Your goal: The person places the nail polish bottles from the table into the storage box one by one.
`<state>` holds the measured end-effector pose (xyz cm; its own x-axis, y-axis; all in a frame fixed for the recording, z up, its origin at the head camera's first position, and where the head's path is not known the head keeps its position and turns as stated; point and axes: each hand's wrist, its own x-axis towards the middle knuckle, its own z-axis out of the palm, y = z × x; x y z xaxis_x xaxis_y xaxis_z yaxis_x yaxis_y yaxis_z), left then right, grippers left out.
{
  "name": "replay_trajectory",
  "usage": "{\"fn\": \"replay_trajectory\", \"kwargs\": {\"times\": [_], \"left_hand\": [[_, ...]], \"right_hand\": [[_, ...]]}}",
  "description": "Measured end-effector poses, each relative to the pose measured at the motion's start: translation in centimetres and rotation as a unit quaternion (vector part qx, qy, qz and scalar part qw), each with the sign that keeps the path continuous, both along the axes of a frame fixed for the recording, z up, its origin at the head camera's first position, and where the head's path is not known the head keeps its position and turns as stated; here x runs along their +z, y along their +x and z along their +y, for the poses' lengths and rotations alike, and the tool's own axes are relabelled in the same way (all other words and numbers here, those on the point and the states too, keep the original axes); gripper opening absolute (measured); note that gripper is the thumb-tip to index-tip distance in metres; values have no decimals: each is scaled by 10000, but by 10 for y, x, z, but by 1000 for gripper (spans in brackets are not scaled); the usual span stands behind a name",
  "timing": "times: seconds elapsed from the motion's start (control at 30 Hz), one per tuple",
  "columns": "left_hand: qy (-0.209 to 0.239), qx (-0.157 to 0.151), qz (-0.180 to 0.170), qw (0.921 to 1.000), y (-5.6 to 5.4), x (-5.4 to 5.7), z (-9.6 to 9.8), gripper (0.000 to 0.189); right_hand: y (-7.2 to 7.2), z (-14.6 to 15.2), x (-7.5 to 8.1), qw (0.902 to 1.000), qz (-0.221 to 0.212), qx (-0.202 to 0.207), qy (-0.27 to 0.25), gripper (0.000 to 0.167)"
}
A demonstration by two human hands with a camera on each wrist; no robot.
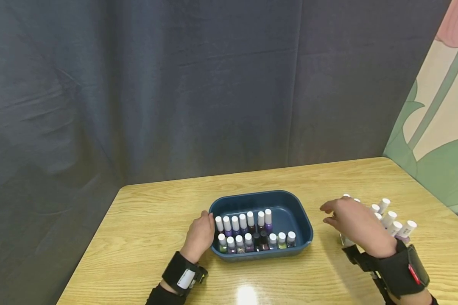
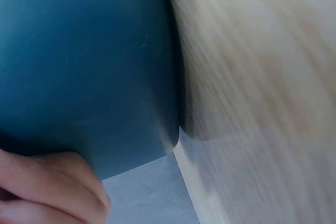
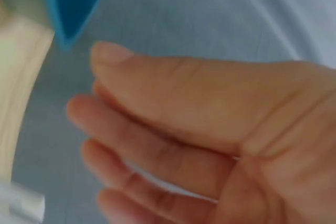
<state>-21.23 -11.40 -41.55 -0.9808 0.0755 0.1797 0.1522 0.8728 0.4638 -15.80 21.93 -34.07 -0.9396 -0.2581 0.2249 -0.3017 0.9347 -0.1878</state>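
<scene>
Left hand (image 1: 200, 234) grips oblong blue plastic tray (image 1: 261, 255), part-filled with small glass bottles (image 1: 243, 220); right hand (image 1: 354, 219) relaxed, empty; white-capped bottles (image 1: 389, 218) remain outside.

No readable text, illegible marks on red rectangular tag (image 1: 414, 274) of black fabric wristband (image 1: 395, 271), and on white cylindrical cap (image 1: 407, 228)

Backdrop (image 1: 213, 93): creased dark blue-grey cloth
Floral wall (image 1: 423, 140): pink flower (image 1: 457, 21), green leaves (image 1: 448, 167)
Table (image 1: 145, 224): pale wood grain, rounded corners
Glare (image 1: 246, 295): white, on the table
</scene>
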Motion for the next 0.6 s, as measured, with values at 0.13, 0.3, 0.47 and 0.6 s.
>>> {"fn": "replay_trajectory", "kwargs": {"times": [0.13, 0.3, 0.47, 0.6], "left_hand": [[-29, -4, 21, 10000, 0, 0, 0, 24], [-59, 14, 28, 10000, 0, 1, 0, 24], [-22, 34, -103, 9999, 0, 2, 0, 24], [12, 32, -188, 9998, 0, 3, -1, 25]], "right_hand": [[-1, 21, 2, 9987, -423, -295, -36, 11], [-1, 34, 4, 9856, -1453, -824, -244, 12], [-5, 34, 2, 9663, -2135, -1432, -140, 25], [-9, 33, 0, 9577, -2319, -1700, 119, 23]]}}
